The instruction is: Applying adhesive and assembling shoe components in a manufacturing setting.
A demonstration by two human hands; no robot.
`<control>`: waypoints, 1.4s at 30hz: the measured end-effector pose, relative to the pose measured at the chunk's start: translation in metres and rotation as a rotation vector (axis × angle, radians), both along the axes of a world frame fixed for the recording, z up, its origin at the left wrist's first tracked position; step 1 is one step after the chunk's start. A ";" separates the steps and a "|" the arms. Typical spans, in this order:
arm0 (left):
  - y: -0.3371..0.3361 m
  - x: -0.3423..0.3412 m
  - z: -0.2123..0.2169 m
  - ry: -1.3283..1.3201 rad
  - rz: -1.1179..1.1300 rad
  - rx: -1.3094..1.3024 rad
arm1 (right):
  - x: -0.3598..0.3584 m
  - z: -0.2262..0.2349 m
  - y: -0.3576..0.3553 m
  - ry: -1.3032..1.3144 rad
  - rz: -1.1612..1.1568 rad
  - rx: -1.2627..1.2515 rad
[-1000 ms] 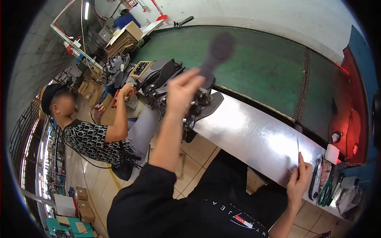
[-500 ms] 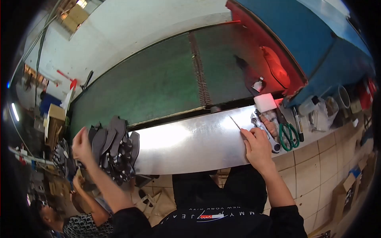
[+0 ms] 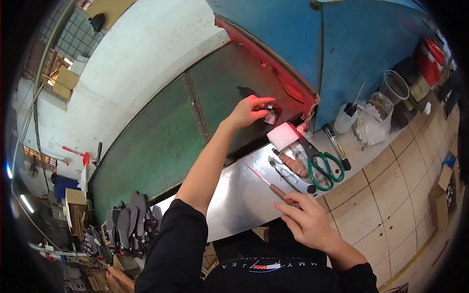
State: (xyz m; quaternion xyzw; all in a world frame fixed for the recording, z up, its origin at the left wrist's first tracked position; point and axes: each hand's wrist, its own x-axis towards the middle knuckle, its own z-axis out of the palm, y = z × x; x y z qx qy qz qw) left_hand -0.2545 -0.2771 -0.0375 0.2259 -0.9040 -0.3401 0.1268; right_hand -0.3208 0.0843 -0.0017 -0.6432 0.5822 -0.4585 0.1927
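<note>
My left hand [image 3: 250, 112] reaches over the green conveyor belt [image 3: 156, 141], beside the red-lit mouth of a blue machine. Its fingers are apart at the edge of a dark piece with a pale patch [image 3: 271, 116]; contact is hard to make out. In my right hand [image 3: 310, 222] is a thin pointed tool with a brown handle [image 3: 279, 192], its slim metal shaft slanting over the steel table [image 3: 229, 205]. To the left lies a pile of dark grey shoe insoles [image 3: 129, 219].
Beyond my right hand lie green-handled scissors [image 3: 326, 171], a white foam block [image 3: 283, 136], a utility knife [image 3: 288, 173] and a marker [image 3: 336, 145]. A bottle [image 3: 346, 119] and clear cup [image 3: 394, 86] stand farther right. The blue machine [image 3: 278, 39] borders the belt. Another person's arm [image 3: 119, 278] shows lower left.
My left hand has swung from beside the insole pile across to the dark piece on the belt. My right hand has drawn nearer my body with the pointed tool. The view has turned right.
</note>
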 end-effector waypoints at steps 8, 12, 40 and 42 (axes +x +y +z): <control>0.024 -0.024 -0.004 0.130 0.538 -0.306 | -0.024 -0.024 0.009 -0.108 -0.082 -0.024; 0.044 -0.022 -0.038 -0.050 0.692 -0.305 | -0.023 -0.029 0.007 -0.109 -0.066 -0.039; 0.263 0.245 0.034 0.908 0.419 1.155 | 0.095 0.024 -0.060 -1.505 0.401 0.125; 0.269 0.261 0.021 0.960 0.486 1.270 | 0.092 0.022 -0.053 -1.435 0.414 0.157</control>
